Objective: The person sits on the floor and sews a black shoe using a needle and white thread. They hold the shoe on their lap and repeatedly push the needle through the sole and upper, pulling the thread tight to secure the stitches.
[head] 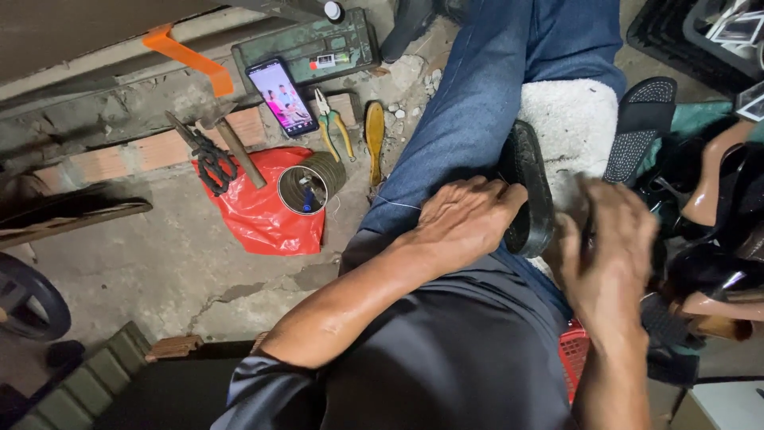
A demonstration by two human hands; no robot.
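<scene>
Left hand (465,219) clamps black rubber sandal sole (527,191) on lap; blurred right hand (609,247) at 3 o'clock, grip unreadable.

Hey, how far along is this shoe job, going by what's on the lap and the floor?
Done: nothing clearly finished. In hand: left hand grips the black sandal on the white cloth; right hand is blurred beside it. Left: pliers, scissors and open tin lie untouched, more shoes piled alongside.

Black sandal (527,191) (perhaps rubber), red bag (263,211)
</scene>
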